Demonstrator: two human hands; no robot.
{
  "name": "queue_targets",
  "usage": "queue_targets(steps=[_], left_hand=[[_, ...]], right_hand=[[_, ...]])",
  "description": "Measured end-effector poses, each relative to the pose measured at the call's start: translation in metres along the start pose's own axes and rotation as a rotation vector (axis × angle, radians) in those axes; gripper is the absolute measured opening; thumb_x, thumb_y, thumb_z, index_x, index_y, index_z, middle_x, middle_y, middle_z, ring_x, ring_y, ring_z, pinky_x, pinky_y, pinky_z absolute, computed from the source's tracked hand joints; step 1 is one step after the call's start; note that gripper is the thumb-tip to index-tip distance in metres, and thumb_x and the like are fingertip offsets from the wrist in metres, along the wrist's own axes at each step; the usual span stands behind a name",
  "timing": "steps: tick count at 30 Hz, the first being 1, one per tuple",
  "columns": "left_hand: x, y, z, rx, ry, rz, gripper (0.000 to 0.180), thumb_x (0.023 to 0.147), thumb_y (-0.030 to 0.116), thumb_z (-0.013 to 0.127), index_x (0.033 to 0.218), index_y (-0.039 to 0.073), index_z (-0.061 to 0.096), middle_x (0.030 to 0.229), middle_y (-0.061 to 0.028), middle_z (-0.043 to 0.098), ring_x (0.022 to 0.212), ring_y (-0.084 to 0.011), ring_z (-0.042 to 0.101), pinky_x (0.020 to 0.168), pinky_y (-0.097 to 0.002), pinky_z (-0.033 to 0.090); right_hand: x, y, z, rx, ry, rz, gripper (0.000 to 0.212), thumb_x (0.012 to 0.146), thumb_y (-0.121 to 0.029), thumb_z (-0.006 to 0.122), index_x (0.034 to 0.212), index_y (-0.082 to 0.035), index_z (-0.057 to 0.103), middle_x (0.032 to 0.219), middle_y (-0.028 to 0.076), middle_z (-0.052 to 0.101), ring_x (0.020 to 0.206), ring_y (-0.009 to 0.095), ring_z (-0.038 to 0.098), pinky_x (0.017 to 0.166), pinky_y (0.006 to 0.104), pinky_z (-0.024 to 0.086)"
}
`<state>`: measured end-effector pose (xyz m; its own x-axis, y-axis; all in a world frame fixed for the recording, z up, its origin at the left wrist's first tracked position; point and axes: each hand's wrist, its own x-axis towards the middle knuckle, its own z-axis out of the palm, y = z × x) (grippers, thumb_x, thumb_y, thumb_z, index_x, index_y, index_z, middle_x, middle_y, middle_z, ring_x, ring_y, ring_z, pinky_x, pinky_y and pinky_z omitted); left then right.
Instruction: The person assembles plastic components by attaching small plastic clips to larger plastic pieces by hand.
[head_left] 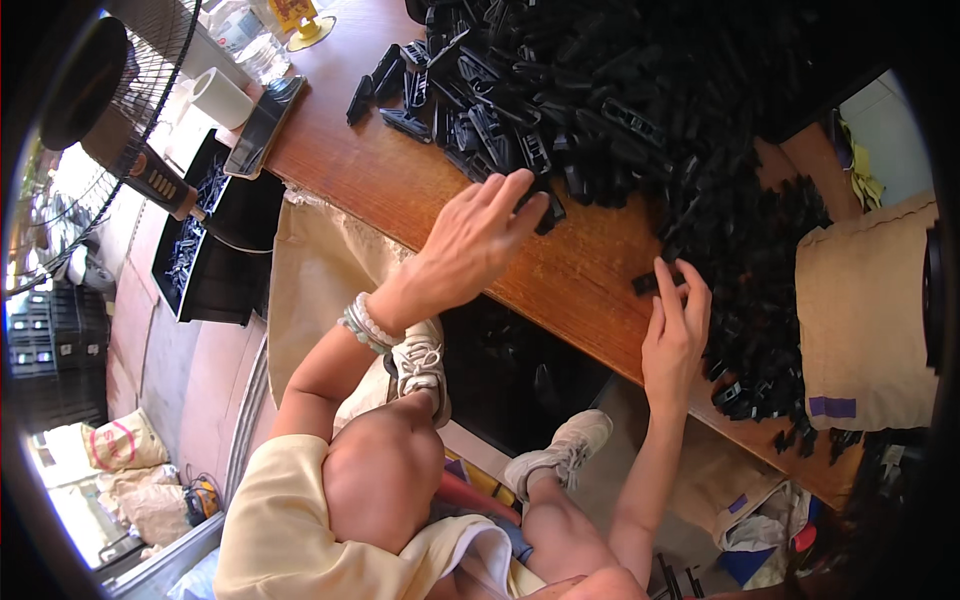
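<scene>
My left hand (468,245), with pale beaded bracelets (365,322) on its wrist, is over the table's near side. Its thumb and fingers close on a black plastic part (549,214), partly hidden behind them. Further right, my right hand (676,335) pinches a small dark plastic piece (648,283) just above the wood. Long, clip-like black parts (490,130) lie in a big heap beyond my left hand. A second pile of smaller black pieces (740,270) spreads beside my right hand.
The wooden table (350,170) slants across the view. At its left end are a phone (268,125), a white roll (222,98) and a fan (150,180). A black bin (215,270) of parts stands below. A brown cloth-like sack (865,310) is at the right.
</scene>
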<state>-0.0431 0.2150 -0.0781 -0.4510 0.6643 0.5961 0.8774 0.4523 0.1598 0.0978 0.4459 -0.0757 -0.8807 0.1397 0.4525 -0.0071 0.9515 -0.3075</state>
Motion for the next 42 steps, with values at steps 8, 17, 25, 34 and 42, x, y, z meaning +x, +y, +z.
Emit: queue_targets(steps=[8, 17, 25, 34, 42], left_hand=[[-0.014, 0.020, 0.005, -0.037, 0.239, 0.211, 0.038, 0.071, 0.002, 0.063, 0.106, -0.011, 0.058, 0.106, -0.0199, 0.054, 0.077, -0.0247, 0.059, 0.066, -0.0356, 0.051], [-0.024, 0.049, 0.017, -0.620, -0.111, -0.214, 0.030, 0.076, -0.004, 0.073, 0.100, 0.004, 0.058, 0.101, -0.0114, 0.059, 0.089, -0.0276, 0.062, 0.072, -0.0369, 0.053], [-0.002, 0.045, 0.016, -0.548, -0.128, -0.059, 0.032, 0.074, 0.007, 0.074, 0.103, 0.005, 0.061, 0.108, -0.0120, 0.056, 0.087, -0.0268, 0.055, 0.079, -0.0346, 0.045], [-0.001, 0.043, 0.026, -0.631, -0.235, 0.073, 0.028, 0.073, 0.013, 0.077, 0.097, 0.004, 0.064, 0.106, -0.0083, 0.057, 0.091, -0.0273, 0.054, 0.078, -0.0382, 0.047], [-0.004, 0.045, 0.030, -0.687, -0.165, 0.017, 0.024, 0.071, 0.012, 0.078, 0.090, 0.001, 0.068, 0.093, -0.0058, 0.060, 0.087, -0.0266, 0.055, 0.076, -0.0379, 0.048]], right_hand=[[-0.002, 0.007, 0.005, -0.060, -0.035, -0.063, 0.035, 0.085, 0.002, 0.063, 0.119, -0.003, 0.060, 0.121, 0.010, 0.057, 0.106, 0.029, 0.056, 0.091, 0.0433, 0.045], [-0.021, -0.001, 0.004, 0.499, 0.022, 0.198, 0.031, 0.093, -0.002, 0.057, 0.125, -0.002, 0.058, 0.111, 0.011, 0.061, 0.092, 0.022, 0.059, 0.084, 0.0343, 0.049], [-0.024, -0.012, -0.004, 0.555, -0.034, 0.347, 0.026, 0.095, 0.000, 0.055, 0.120, -0.002, 0.065, 0.093, 0.008, 0.062, 0.081, 0.016, 0.059, 0.070, 0.0301, 0.049], [-0.042, -0.023, -0.015, 0.455, -0.026, 0.338, 0.026, 0.082, 0.001, 0.070, 0.108, 0.002, 0.070, 0.090, 0.011, 0.061, 0.080, 0.024, 0.058, 0.070, 0.0332, 0.047], [-0.036, -0.013, -0.013, 0.495, -0.108, 0.146, 0.027, 0.078, 0.004, 0.071, 0.105, 0.003, 0.070, 0.090, 0.010, 0.061, 0.083, 0.024, 0.056, 0.074, 0.0341, 0.046]])
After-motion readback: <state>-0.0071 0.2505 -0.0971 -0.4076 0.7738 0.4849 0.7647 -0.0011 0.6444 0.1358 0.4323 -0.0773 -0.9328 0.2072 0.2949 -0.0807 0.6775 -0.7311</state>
